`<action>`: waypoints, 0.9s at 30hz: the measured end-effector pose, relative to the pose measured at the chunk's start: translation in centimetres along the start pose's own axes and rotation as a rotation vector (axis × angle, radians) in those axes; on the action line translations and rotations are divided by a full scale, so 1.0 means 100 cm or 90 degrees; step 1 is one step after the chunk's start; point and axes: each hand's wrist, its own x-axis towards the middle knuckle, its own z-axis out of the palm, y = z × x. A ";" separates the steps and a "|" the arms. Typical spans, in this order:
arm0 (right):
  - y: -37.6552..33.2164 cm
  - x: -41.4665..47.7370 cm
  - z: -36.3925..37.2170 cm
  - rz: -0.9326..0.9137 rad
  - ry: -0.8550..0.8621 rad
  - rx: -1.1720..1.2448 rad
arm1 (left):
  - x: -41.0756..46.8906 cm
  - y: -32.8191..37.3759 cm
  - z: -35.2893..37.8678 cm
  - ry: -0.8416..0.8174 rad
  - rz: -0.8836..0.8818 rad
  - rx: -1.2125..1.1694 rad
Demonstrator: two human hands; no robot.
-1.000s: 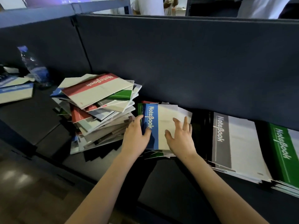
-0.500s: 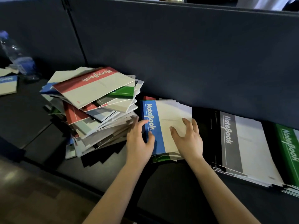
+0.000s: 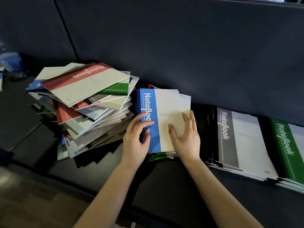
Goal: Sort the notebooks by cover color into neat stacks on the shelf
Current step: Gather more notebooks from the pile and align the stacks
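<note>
- The blue-spined notebook (image 3: 162, 119) lies face up on top of a small stack in the middle of the dark shelf (image 3: 172, 186), close to the far partition wall (image 3: 181, 46).
- The left hand (image 3: 136, 139) sits at the notebook's near-left edge, fingers curled around the blue spine and thumb on the cover, gripping it.
- The right hand (image 3: 185, 137) rests flat and open on the pale part of the same cover, fingers spread and pointing away from the person.
- Green and red corners poke out from under this middle stack, so the books beneath are of mixed colours.
- To the left, touching or just beside it, stands a tall, untidy pile (image 3: 85, 109), topped by a red-banded notebook (image 3: 85, 83) turned at an angle.
- To the right lies a flatter grey-banded stack (image 3: 238, 139), squared up.
- Further right, partly cut by the frame edge, is a green-banded stack (image 3: 289, 150).
- A blurred blue object (image 3: 9, 63) sits at the far left.
</note>
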 end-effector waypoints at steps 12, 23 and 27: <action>0.008 -0.002 -0.003 0.000 -0.049 -0.012 | -0.005 0.015 0.003 -0.175 -0.005 0.167; 0.011 0.003 -0.032 0.047 -0.144 0.067 | 0.010 0.041 0.011 -0.221 -0.061 0.084; 0.007 0.003 -0.044 0.022 -0.133 0.138 | 0.002 0.038 0.015 -0.253 -0.073 0.196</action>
